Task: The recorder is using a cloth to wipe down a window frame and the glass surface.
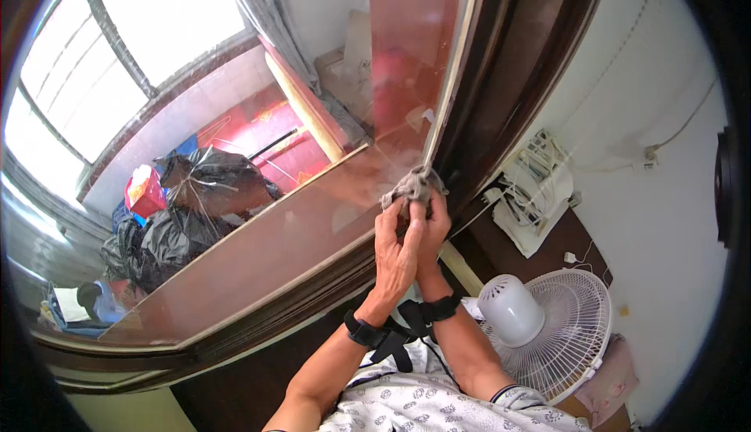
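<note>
A crumpled grey-brown cloth [415, 188] is bunched against the lower corner of a glass pane [328, 209], where the glass meets its dark wooden frame [487, 80]. My left hand [399, 250] grips the cloth from the left side, fingertips pressed into it. Right beside it, my right hand [433, 220] also holds the cloth, partly hidden behind the left hand and the fabric. Both wrists wear black straps.
A white electric fan [563, 320] stands close to my right arm. Behind it are a power strip and cables [537, 168] on white material. Through the glass show black plastic bags [182, 244], a pink container [144, 192] and a window [170, 15].
</note>
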### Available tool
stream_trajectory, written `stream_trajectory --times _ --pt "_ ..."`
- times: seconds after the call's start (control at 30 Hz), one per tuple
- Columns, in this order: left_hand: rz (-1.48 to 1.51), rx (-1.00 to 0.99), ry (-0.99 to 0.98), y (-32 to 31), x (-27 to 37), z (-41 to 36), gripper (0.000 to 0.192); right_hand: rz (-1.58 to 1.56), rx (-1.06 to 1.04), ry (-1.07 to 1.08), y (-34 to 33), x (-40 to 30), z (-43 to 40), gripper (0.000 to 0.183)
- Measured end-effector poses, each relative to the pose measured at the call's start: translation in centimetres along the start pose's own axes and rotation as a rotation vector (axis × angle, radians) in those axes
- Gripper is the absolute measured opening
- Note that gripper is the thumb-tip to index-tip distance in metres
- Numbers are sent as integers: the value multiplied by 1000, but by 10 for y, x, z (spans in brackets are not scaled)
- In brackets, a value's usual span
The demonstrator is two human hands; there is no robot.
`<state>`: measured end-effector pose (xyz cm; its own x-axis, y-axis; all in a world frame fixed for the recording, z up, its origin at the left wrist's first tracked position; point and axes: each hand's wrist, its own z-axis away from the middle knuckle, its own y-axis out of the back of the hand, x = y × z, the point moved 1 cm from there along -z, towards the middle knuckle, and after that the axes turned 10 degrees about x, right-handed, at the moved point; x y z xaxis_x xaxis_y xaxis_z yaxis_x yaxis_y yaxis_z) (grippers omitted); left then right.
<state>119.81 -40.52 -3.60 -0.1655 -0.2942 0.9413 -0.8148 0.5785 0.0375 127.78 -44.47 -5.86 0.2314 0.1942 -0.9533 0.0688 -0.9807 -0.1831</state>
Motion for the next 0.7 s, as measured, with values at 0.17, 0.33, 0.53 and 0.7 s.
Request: stream_trajectory --times 0.17,0.33,0.53,0.7 --pt "137 -42 -100 8 64 -27 54 1 9 295 -17 -79 -17 43" --pt "105 -47 -34 6 43 -21 52 20 -19 344 -9 -35 -17 41" --pt "-86 -19 103 2 -21 7 56 67 55 75 -1 35 18 38" --pt "13 13 -40 13 30 -10 48 -161 12 -45 -9 -25 12 32"
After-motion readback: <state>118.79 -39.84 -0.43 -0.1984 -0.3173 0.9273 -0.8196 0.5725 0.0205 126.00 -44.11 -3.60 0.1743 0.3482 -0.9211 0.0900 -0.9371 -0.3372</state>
